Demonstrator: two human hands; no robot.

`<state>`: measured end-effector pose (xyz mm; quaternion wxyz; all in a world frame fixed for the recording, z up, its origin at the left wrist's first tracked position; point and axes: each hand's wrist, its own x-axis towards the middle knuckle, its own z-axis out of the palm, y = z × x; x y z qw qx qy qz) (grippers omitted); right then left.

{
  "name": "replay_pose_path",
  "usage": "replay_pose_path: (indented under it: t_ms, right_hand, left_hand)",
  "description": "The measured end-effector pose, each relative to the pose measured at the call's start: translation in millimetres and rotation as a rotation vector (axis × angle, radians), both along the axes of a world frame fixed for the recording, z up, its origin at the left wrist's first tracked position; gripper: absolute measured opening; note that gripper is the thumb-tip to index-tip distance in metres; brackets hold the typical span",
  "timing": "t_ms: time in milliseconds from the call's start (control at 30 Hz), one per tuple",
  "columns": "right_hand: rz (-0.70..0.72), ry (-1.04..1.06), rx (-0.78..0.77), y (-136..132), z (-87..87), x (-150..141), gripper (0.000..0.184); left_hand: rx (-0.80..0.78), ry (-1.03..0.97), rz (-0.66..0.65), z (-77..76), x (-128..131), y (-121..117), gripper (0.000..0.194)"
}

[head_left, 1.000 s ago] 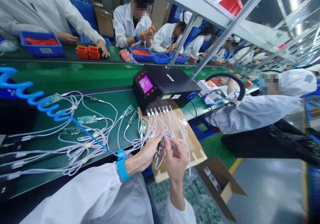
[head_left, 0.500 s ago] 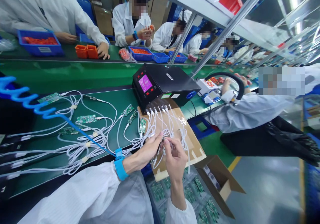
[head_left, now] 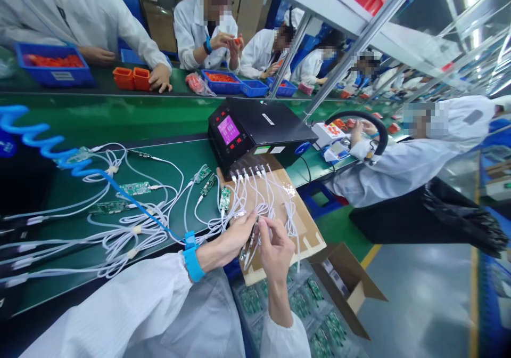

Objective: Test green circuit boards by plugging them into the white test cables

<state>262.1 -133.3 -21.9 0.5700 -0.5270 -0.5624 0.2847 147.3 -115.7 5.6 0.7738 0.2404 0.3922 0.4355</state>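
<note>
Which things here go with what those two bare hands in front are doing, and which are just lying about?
Likely part of the job:
small board, in the left hand
right hand, beside it
white cables
black box with lit screen

Likely just nearby:
open cardboard box
black bag
blue tub of orange parts

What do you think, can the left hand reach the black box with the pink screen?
Probably yes: the black box stands ahead of the left hand, with white cables between, though that hand is holding a small board.
</note>
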Motion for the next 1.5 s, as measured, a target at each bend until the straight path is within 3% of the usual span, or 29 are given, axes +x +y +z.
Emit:
replay_pose_path:
  t_ms: [200,467,633,833,900,967,1100,1200,1333,1500]
  right_hand:
    - [-0.069,-0.046,0.020,0,1.5,12,0.020]
    - [-0.253,0.048,-0.009,7,14.7,20,0.031]
    - [-0.176,-0.027,-0.110,27,15.1,22,0.036]
    - [0.030,-0.258,-0.199,35,14.3,24,0.042]
    - [-0.020,-0.322,-0.145,24,13.2,33,0.041]
    - [-0.060,-0.408,-0.097,7,9.0,45,0.036]
    - [0.070,-0.545,-0.092,-21,-9.1,63,0.023]
    - [0.133,-0.589,-0.089,-28,-22.3,65,0.016]
    - [0.074,-0.557,-0.025,-27,-26.9,63,0.015]
    - [-0.123,-0.259,-0.031,-26,-20.2,61,0.018]
  left_hand:
    - [-0.145,-0.076,0.024,9.1,5,1,0.027]
    - [-0.106,-0.092,0.291,30.7,-16,1,0.034]
    - [-0.158,-0.154,0.416,49.0,-33,7,0.032]
    - [-0.262,-0.273,0.379,51.7,-40,11,0.016]
    - [-0.255,-0.266,0.366,51.3,-39,12,0.008]
    - [-0.233,-0.250,0.356,52.3,-36,13,0.016]
    - [-0.182,-0.181,0.313,60.8,-24,17,0.017]
    - [-0.172,-0.120,0.292,68.6,-10,19,0.018]
    - [-0.123,-0.129,0.242,71.1,7,24,0.019]
    - [-0.049,-0.176,0.251,63.1,26,38,0.016]
